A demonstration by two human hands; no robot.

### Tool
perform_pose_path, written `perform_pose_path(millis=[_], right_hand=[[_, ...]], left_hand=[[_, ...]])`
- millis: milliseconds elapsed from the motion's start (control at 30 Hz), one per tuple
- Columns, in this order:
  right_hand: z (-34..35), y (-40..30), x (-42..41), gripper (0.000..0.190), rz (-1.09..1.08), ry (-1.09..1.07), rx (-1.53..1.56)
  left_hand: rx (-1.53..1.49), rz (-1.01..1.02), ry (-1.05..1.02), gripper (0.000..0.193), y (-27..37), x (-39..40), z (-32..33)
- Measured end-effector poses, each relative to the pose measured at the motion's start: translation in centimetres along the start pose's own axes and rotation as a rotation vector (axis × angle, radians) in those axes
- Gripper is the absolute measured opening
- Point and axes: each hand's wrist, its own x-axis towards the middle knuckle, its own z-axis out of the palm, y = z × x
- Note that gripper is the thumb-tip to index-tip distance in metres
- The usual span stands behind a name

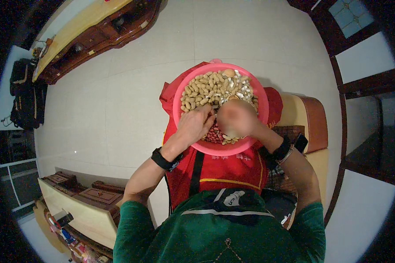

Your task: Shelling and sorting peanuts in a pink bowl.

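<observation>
A pink plastic basin (264,102) rests on the red cloth (227,169) over my lap. Unshelled peanuts (200,87) fill its far left part, and opened peanut shells (245,86) with pale insides lie at the far right. Red-skinned peanut kernels (213,136) are heaped at the near side, below my hands. My left hand (194,123) reaches in over the basin, fingers bent and fingertips close to my right hand (238,118). A blur covers most of the right hand, so its fingers are hidden. Whether either hand grips a peanut is unclear.
To my right is a cream and brown seat (316,121) with a dark phone-like object (300,143) near it. A pale-topped table (82,210) stands at lower left. Along the far left runs a dark wooden cabinet (98,42); black bags (28,95) sit beside it.
</observation>
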Motion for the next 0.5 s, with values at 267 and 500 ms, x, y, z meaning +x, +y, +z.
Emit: perform_pose_path(millis=[267,500], right_hand=[[-0.3,-0.9,0.3,0.019,0.202,-0.102,0.472],[-0.8,-0.3,0.3,0.027,0.192,-0.050,0.515]], left_hand=[[-0.137,-0.008,0.087,0.009,1.3,0.7,0.3],[-0.316,-0.018,0.141,0.007,1.5,1.3,0.4]])
